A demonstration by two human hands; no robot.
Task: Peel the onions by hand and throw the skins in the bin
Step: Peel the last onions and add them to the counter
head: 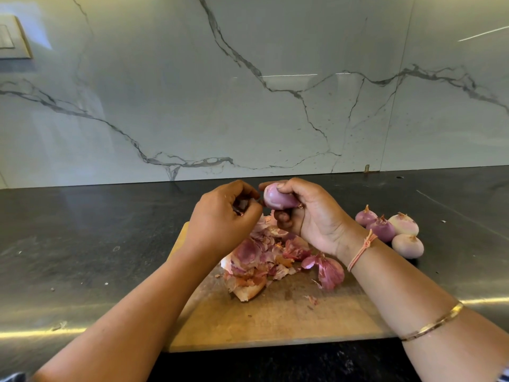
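Observation:
My right hand (308, 216) grips a smooth pink-purple onion (276, 197) above the wooden cutting board (275, 321). Just left of it, my left hand (223, 216) has its fingers curled, pinching a small piece of onion skin (242, 205) beside the onion's end. A heap of red and papery onion skins (264, 260) lies on the board beneath both hands. Several peeled onions (391, 230) sit together on the dark counter to the right of the board. No bin is in view.
The dark counter (82, 244) runs left and right, with a few skin flakes scattered on it. A white marble backsplash (248, 92) rises behind. A wall switch plate (13, 37) sits at the upper left.

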